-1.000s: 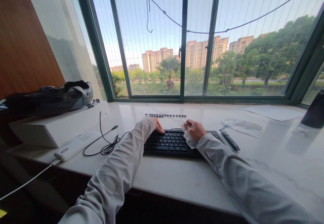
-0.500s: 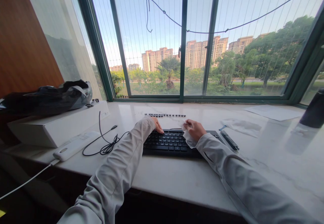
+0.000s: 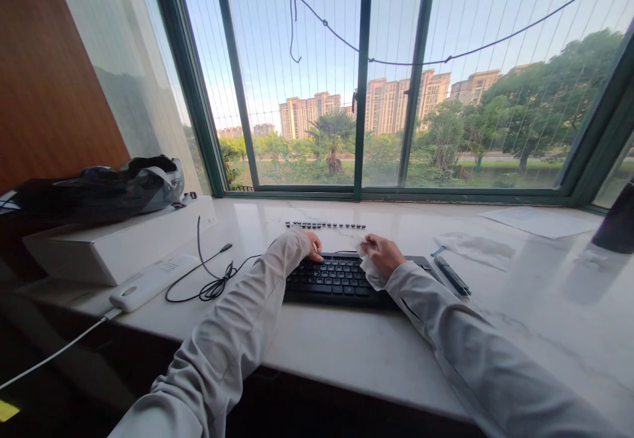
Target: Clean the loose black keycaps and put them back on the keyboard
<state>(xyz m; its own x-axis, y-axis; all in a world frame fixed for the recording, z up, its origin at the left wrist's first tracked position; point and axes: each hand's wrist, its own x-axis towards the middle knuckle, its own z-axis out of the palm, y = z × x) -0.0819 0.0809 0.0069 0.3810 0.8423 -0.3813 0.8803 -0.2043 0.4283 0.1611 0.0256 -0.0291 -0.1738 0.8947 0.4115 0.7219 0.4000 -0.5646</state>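
A black keyboard (image 3: 337, 281) lies on the white marble counter (image 3: 321, 352). My left hand (image 3: 314, 246) is at the keyboard's upper left edge, its fingers bent down toward the keys; whether they hold anything is too small to tell. Over the keyboard's right part, my right hand (image 3: 380, 254) is closed on a crumpled white tissue (image 3: 374, 274), which hangs below the fingers. Behind the keyboard, several small black keycaps (image 3: 327, 225) stand in a row.
A power strip (image 3: 151, 283), a coiled black cable (image 3: 215, 285) and a white box (image 3: 113, 240) with a dark bag (image 3: 109, 187) are left. To the right are a dark slim tool (image 3: 452, 276), clear plastic (image 3: 478, 248), paper (image 3: 539, 221) and a dark bottle (image 3: 617, 223).
The whole view has shifted slightly, moving the scene a little rightward. My left hand's fingers look more bent and drawn together; my right hand keeps its hold on the tissue.
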